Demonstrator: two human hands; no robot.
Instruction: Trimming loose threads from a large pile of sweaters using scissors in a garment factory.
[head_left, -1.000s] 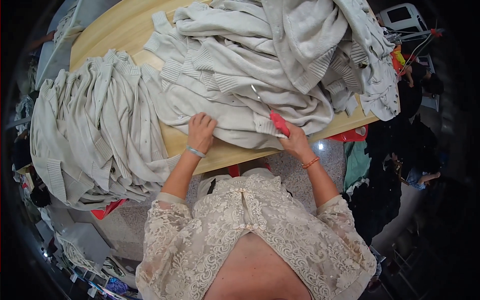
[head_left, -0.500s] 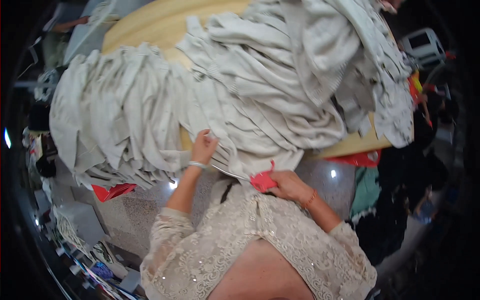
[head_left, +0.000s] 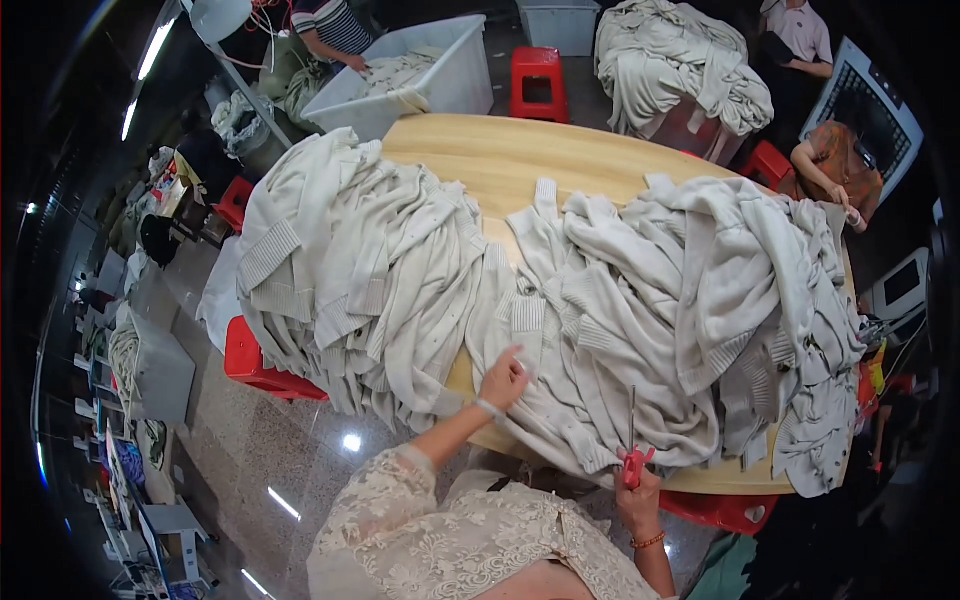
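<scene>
Grey floor [head_left: 235, 465] (glossy), red stool [head_left: 538, 64]; tube light [head_left: 156, 49]

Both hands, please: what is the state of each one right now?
Left hand: fingers loosely bent over the pale knitwear; whether it grips any cannot be told.
Right hand: closed around the red-handled tool.

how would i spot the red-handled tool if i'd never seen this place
Start at the pale wooden table and its right-hand heap of light-grey knitwear. At the heap's near edge, the right hand has the red-handled tool in its grip. Its thin metal shaft, pointing away from the person, sets it apart from the larger red stools around the table.
</scene>
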